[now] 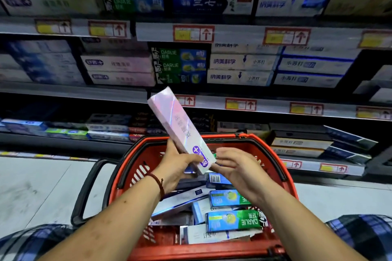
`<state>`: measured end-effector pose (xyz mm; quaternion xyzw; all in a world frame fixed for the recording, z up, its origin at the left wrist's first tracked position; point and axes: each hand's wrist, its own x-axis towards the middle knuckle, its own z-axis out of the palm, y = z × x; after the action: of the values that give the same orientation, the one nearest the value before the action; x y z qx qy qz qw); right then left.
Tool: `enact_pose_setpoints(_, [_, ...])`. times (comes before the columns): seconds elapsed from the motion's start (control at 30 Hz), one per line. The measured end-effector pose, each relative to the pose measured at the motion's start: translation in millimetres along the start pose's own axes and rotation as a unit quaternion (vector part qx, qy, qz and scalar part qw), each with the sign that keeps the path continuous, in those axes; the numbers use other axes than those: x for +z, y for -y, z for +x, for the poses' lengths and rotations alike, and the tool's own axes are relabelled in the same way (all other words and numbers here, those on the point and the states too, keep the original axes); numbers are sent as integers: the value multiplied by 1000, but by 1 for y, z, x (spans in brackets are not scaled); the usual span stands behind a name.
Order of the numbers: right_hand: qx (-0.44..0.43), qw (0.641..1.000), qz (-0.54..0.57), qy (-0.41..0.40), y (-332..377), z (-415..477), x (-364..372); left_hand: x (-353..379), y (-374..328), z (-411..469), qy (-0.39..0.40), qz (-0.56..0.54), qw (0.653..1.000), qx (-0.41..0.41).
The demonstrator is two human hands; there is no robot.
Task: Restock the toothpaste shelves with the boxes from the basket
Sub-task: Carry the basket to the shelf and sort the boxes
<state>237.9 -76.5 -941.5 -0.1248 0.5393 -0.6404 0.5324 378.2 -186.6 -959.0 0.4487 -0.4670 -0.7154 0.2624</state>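
A pink and white toothpaste box is held tilted above the red basket, its upper end pointing up and left. My left hand grips its lower end, thumb across the front. My right hand hovers just right of that end with relaxed fingers, fingertips near the box corner. The basket holds several toothpaste boxes, among them green and blue Darlie boxes. Matching pink boxes are stacked on the middle shelf at the left.
Three shelf levels of toothpaste boxes fill the view, with price rails along their fronts. Darlie boxes and white boxes sit on the middle shelf. The basket's black handle hangs to the left over the grey floor.
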Motion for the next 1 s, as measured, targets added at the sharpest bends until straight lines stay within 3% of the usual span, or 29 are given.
enact_pose_setpoints(0.17, [19, 998, -32, 43, 3, -5, 8, 1, -10, 2, 21, -26, 999, -4])
enact_pose_setpoints(0.33, [-17, 990, -136, -36, 3, 6, 11, -4, -19, 7, 50, 77, 995, 38])
enact_pose_setpoints(0.6, [-126, 990, 37, -42, 33, 13, -1, -17, -44, 3, 145, 101, 984, 30])
enact_pose_setpoints(0.83, [-131, 969, 190, -90, 41, 12, -12, -20, -56, 10, 102, -27, 993, 59])
enact_pose_setpoints(1.0, [-185, 961, 160, -128, 52, 6, -15, -18, -63, 16, 13, -127, 985, 113])
